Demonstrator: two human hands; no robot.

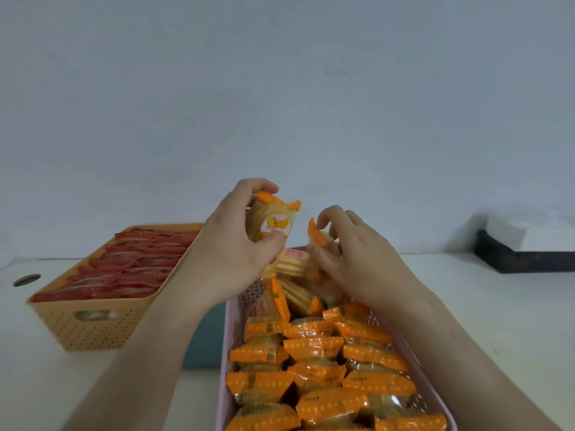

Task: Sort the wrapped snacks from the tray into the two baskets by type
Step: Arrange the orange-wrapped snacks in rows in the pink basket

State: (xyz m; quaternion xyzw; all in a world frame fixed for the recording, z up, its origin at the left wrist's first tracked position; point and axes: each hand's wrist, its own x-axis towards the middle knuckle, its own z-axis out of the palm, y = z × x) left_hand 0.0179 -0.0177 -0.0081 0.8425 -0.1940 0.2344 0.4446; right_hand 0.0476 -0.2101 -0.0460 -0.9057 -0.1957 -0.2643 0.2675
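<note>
My left hand (239, 241) holds an orange-wrapped cracker snack (273, 219) upright above the far end of the pink basket (226, 353). My right hand (351, 253) pinches the orange end of another wrapped snack (317, 234) just to the right of it, over the same end. The pink basket runs from the middle to the bottom right and is packed with several orange-wrapped snacks (314, 346). At the left, the orange basket (93, 328) is filled with red-wrapped snacks (130, 269). The tray is hidden behind my hands.
A dark teal strip (202, 346) shows between the two baskets on the white table (497, 321). A black stand with a white block (525, 253) sits at the far right against the wall. A round dark hole (27, 279) is at the table's left edge.
</note>
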